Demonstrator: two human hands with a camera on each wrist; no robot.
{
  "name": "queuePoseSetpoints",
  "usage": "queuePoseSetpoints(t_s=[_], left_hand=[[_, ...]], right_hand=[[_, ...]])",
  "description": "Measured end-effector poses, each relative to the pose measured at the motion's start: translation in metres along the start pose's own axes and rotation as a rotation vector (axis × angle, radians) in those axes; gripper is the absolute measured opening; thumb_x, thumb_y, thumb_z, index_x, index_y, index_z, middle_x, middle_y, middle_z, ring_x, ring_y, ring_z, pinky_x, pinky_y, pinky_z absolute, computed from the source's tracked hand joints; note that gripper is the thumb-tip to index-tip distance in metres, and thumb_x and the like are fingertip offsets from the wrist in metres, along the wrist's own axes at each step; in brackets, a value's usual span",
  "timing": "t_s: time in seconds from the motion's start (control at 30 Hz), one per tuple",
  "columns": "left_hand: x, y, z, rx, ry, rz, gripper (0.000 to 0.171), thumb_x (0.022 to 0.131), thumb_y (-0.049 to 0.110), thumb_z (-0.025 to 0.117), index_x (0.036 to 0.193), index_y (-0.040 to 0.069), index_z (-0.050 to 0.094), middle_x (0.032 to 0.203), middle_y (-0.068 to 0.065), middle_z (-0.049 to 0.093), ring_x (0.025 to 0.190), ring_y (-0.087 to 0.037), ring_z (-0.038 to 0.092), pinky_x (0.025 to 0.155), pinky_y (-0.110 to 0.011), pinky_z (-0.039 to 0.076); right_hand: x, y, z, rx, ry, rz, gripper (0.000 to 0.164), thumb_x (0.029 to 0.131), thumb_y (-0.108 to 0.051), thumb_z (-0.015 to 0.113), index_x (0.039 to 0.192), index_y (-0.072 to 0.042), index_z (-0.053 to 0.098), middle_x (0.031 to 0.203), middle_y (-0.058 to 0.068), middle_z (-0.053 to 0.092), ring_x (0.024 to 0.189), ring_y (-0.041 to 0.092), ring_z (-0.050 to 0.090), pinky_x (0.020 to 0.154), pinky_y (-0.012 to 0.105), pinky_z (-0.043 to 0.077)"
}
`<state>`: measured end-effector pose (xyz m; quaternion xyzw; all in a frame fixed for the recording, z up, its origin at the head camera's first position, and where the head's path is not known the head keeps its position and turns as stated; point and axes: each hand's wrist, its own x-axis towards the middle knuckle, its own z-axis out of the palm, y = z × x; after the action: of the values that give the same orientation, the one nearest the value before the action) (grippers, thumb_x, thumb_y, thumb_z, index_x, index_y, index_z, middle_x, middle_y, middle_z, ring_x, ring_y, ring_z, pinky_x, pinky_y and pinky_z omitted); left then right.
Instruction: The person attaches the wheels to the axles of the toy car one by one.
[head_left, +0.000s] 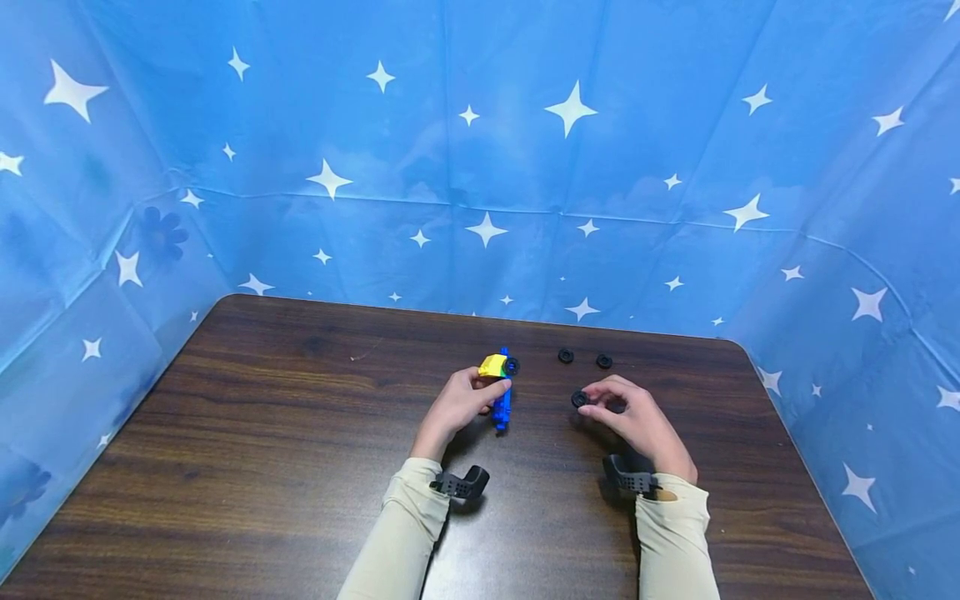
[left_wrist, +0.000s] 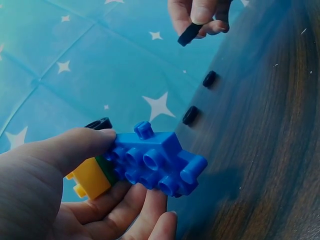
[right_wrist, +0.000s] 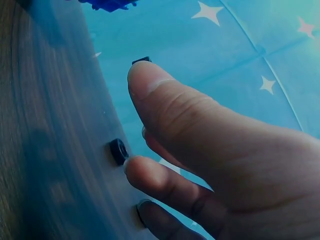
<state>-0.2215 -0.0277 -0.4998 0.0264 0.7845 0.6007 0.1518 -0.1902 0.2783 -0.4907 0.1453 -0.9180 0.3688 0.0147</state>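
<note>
My left hand (head_left: 467, 400) grips a toy car of building blocks, with a blue studded base (left_wrist: 155, 160), a yellow block (left_wrist: 91, 177) and a bit of green between them. One black wheel (head_left: 512, 367) sits on the car's side, and a bare blue axle peg (left_wrist: 143, 130) sticks out further along. To the right, my right hand (head_left: 630, 412) pinches a loose black wheel (head_left: 580, 399) between thumb and fingers, held up off the table. In the right wrist view the thumb hides most of that wheel.
Two more black wheels, one on the left (head_left: 566, 356) and one on the right (head_left: 603, 361), lie on the dark wooden table (head_left: 300, 467) beyond my right hand. A blue star-patterned cloth (head_left: 420, 125) hangs behind the table and along both sides.
</note>
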Motion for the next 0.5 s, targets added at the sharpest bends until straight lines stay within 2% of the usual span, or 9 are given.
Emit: queuePoseSetpoints(t_s=[0.5], left_hand=[[-0.003,0.005,0.002,-0.012,-0.004,0.009,0.048,0.099,0.040,0.070,0.127,0.002,0.063,0.110,-0.013,0.071,0.090,-0.022,0.067,0.083,-0.036,0.060]], right_hand=[[0.006,-0.015,0.006,0.037,-0.015,-0.058,0.025,0.093,-0.026,0.080,0.115,-0.017,0.075,0.104,-0.003,0.070,0.088,0.007,0.063,0.081,0.029,0.054]])
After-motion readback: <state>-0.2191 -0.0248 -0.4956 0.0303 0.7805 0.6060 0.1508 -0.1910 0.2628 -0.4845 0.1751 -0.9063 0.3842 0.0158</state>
